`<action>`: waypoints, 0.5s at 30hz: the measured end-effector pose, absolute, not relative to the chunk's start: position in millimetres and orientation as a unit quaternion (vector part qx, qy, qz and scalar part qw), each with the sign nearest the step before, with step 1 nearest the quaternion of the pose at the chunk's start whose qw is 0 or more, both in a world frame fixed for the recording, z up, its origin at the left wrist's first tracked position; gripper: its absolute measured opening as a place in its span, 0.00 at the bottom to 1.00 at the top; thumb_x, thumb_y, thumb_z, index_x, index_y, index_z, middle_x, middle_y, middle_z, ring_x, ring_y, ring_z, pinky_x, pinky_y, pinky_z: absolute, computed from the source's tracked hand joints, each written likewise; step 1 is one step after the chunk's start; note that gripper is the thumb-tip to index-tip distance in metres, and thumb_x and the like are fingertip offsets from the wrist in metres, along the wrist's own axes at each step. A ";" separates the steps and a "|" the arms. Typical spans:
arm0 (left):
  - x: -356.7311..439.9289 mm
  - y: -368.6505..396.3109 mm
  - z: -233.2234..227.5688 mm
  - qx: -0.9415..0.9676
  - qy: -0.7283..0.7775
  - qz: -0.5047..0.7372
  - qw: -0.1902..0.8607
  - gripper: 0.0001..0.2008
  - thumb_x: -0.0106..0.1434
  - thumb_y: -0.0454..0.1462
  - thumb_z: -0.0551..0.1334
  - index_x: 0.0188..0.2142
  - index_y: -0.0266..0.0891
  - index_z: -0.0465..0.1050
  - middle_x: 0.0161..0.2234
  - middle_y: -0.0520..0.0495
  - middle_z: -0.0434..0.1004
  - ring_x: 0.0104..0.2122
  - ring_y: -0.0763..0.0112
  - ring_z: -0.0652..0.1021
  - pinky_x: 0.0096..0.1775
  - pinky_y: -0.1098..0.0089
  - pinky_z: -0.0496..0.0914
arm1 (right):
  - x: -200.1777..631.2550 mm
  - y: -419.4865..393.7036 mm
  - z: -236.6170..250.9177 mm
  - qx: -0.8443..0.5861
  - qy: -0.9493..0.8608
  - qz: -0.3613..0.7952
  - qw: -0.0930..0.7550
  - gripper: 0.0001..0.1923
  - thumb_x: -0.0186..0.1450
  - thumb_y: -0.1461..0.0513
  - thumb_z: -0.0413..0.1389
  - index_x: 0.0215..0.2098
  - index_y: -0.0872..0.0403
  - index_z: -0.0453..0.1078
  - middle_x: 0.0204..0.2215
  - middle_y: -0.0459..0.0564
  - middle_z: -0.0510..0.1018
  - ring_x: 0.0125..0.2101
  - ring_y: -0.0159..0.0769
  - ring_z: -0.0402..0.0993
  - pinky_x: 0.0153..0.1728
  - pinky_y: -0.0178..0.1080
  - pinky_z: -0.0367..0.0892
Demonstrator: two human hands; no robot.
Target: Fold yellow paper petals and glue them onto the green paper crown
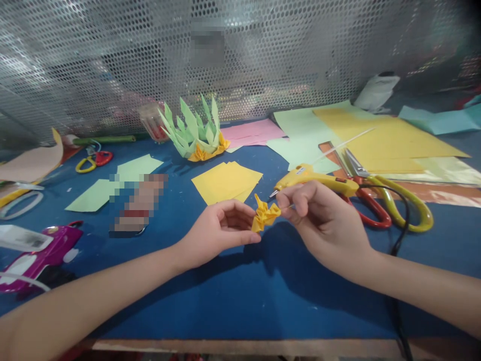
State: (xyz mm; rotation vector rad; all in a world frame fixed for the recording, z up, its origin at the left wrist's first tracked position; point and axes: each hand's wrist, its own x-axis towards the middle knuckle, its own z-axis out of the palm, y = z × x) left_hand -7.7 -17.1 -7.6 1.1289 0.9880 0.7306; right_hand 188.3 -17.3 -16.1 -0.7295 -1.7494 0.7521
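Note:
A small folded yellow paper flower (266, 214) is held above the blue table between my two hands. My left hand (221, 228) pinches its left edge between thumb and fingers. At its right edge, my right hand (323, 220) has thumb and forefinger closed on a petal, the other fingers curled. Just behind my right hand lies a yellow glue gun (300, 175). Beyond the flower is a stack of yellow paper squares (227, 181). Farther back stands a ring of pointed green folded paper pieces (197, 130) with yellow folded pieces along its base.
Large scissors (404, 200) with red and yellow handles lie on the right, near a black cord (406, 235). Green and yellow sheets (376, 130) cover the back right. A purple glue gun (56, 245), small scissors (93, 161) and green paper (92, 195) are on the left. A perforated metal screen (240, 75) borders the back.

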 end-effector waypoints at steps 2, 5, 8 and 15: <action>-7.4 -17.7 -7.6 0.511 0.444 0.328 0.659 0.17 0.45 0.32 0.73 0.34 0.35 0.72 0.30 0.52 0.77 0.31 0.75 0.77 0.37 0.74 0.71 | 188.7 -17.8 -16.0 -0.304 -0.732 0.309 0.525 0.11 0.64 0.72 0.50 0.29 0.51 0.55 0.28 0.44 0.68 0.29 0.28 0.69 0.28 0.31 0.67; -7.7 -17.9 -7.2 0.509 0.445 0.328 0.659 0.13 0.48 0.33 0.72 0.34 0.35 0.74 0.31 0.51 0.78 0.31 0.74 0.77 0.37 0.73 0.72 | 189.4 -18.6 -15.3 -0.294 -0.730 0.306 0.535 0.11 0.63 0.71 0.52 0.30 0.51 0.56 0.28 0.43 0.70 0.29 0.28 0.69 0.28 0.31 0.67; -7.8 -19.1 -5.8 0.516 0.444 0.325 0.656 0.09 0.50 0.34 0.71 0.32 0.35 0.76 0.28 0.50 0.79 0.29 0.74 0.78 0.36 0.74 0.73 | 190.1 -18.5 -14.9 -0.284 -0.732 0.292 0.547 0.11 0.62 0.71 0.54 0.29 0.51 0.57 0.28 0.43 0.71 0.29 0.28 0.70 0.29 0.32 0.68; -6.2 -24.6 -2.7 0.531 0.480 0.340 0.610 0.08 0.50 0.35 0.70 0.31 0.33 0.79 0.27 0.48 0.80 0.24 0.72 0.78 0.33 0.71 0.75 | 192.2 -17.7 -15.9 -0.285 -0.745 0.261 0.544 0.10 0.61 0.71 0.54 0.29 0.51 0.60 0.29 0.45 0.71 0.31 0.31 0.71 0.31 0.36 0.68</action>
